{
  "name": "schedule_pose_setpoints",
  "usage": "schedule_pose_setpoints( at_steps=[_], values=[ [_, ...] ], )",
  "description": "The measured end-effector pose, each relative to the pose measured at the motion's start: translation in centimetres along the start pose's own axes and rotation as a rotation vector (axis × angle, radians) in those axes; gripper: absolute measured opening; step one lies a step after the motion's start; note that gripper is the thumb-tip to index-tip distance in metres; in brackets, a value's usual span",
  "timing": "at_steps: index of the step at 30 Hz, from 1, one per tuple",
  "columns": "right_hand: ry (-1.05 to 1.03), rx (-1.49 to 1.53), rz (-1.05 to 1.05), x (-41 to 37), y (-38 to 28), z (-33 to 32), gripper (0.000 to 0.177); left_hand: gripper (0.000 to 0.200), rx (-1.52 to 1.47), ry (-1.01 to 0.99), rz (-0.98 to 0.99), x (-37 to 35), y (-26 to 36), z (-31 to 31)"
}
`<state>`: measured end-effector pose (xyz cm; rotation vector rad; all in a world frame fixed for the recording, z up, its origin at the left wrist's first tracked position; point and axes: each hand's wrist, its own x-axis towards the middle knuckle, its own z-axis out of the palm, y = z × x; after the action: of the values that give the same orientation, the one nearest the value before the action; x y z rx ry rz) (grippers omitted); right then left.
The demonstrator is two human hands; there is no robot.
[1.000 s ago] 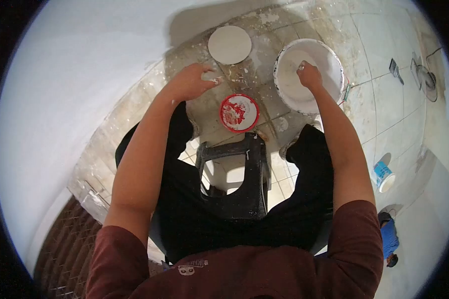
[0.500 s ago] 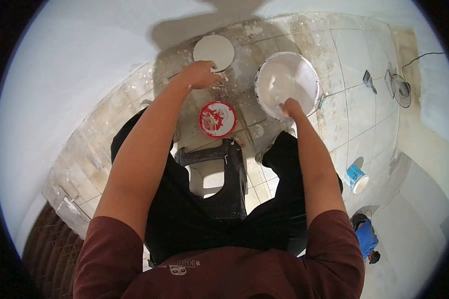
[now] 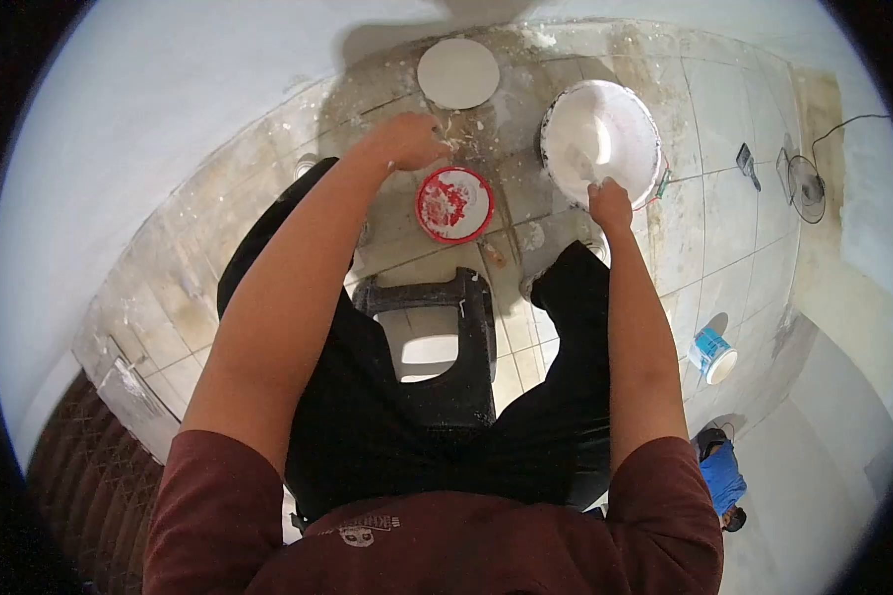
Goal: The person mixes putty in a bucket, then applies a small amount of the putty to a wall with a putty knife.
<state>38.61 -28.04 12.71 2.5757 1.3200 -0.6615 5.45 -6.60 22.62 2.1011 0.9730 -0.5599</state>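
My left hand [image 3: 412, 141] hovers above the tiled floor, fingers curled and smeared white; what they close on, if anything, I cannot make out. Just below it is a red-rimmed tub lid or shallow tub [image 3: 453, 205] with white paste on it. A round white lid [image 3: 457, 74] lies beyond that hand, near the wall. On the right, a large white bucket [image 3: 601, 145] stands with pale paste inside. My right hand [image 3: 610, 203] is closed at its near rim; whatever it grips is hidden by the fingers.
A dark plastic stool [image 3: 476, 337] stands between my legs. To the right are a flat brush [image 3: 748, 167], a small fan-like object [image 3: 807, 188] with a cord, and a blue-white tub [image 3: 711, 356]. A person in blue [image 3: 722, 474] is at lower right. White spatters mark the floor.
The view has shifted, so the buckets and lid sit further right and higher. My left hand has drawn back from the round lid toward the red-rimmed tub. The right hand stays at the bucket's rim.
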Motion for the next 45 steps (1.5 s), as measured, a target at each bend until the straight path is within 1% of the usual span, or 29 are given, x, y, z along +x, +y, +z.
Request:
schedule_pose_setpoints(
  at_steps=[3, 6, 7, 9, 12, 15, 16, 18, 20, 22, 25, 28, 31, 34, 37, 39, 40, 42, 43, 45],
  values=[
    [0.079, 0.051, 0.096, -2.7, -1.4, -0.5, 0.035, 0.058, 0.01, -0.01, -0.001, -1.2, -0.5, 1.4],
    [0.219, 0.154, 0.104, -4.4, -1.3, 1.3, 0.033, 0.058, 0.04, -0.046, 0.003, -2.5, -0.5, 2.6],
    [0.225, 0.174, 0.113, -5.1, -1.5, 1.7, 0.034, 0.057, 0.054, -0.058, 0.006, -3.0, -0.3, 2.8],
    [0.238, 0.211, 0.127, -6.2, -1.7, 2.1, 0.036, 0.057, 0.024, -0.016, 0.028, -3.8, 0.5, 3.4],
    [0.324, 0.425, 0.002, -7.3, -1.9, 3.7, 0.038, 0.057, 0.017, 0.004, 0.049, -4.2, 1.1, 3.7],
    [0.449, 0.439, -0.153, -10.2, -5.0, 4.1, 0.039, 0.056, -0.002, -0.044, 0.016, -5.3, 1.8, 4.0],
    [0.392, 0.444, -0.118, -11.2, -5.9, 5.0, 0.039, 0.056, -0.013, -0.059, -0.003, -5.6, 2.0, 4.0],
    [0.279, 0.451, -0.054, -13.0, -7.4, 7.6, 0.037, 0.056, 0.006, -0.009, 0.038, -5.1, 1.6, 4.7],
    [0.164, 0.541, -0.095, -14.3, -8.7, 9.7, 0.036, 0.056, 0.006, 0.015, 0.054, -4.6, 1.4, 5.1],
    [0.365, 0.437, -0.339, -14.5, -8.2, 15.4, 0.029, 0.056, -0.009, 0.009, 0.049, -4.4, 1.2, 5.1],
    [-0.076, 0.586, -0.019, -15.3, -9.7, 18.0, 0.027, 0.055, -0.015, 0.082, 0.049, -4.6, 1.4, 5.0],
    [-0.171, 0.72, 0.016, -15.0, -9.8, 22.9, 0.026, 0.054, -0.044, 0.082, 0.031, -4.4, 1.1, 5.1],
    [-0.098, 0.733, -0.054, -15.3, -9.8, 25.9, 0.028, 0.053, -0.068, 0.004, 0.034, -4.5, 1.1, 4.7],
    [-0.22, 0.742, 0.069, -14.9, -10.1, 28.0, 0.03, 0.053, -0.027, 0.013, 0.01, -4.5, 0.9, 4.8],
    [-0.381, 0.755, 0.136, -14.4, -10.2, 28.8, 0.038, 0.053, -0.018, 0.089, 0.042, -4.6, 0.7, 5.2],
    [-0.375, 0.646, 0.15, -14.8, -10.6, 28.2, 0.045, 0.053, -0.003, 0.062, 0.058, -4.7, 0.8, 5.0],
    [-0.372, 0.588, 0.156, -14.9, -10.9, 26.9, 0.048, 0.053, 0.002, 0.051, 0.066, -4.8, 1.0, 4.7],
    [-0.425, 0.389, 0.259, -15.1, -11.5, 22.4, 0.054, 0.052, 0.0, -0.033, 0.012, -5.0, 1.6, 4.0],
    [-0.452, 0.288, 0.31, -15.3, -11.6, 21.6, 0.058, 0.053, -0.001, -0.076, -0.015, -5.0, 1.7, 3.9],
    [-0.295, 0.149, 0.357, -14.9, -10.7, 22.1, 0.061, 0.052, -0.012, -0.061, -0.023, -4.8, 1.7, 4.2]
  ],
)
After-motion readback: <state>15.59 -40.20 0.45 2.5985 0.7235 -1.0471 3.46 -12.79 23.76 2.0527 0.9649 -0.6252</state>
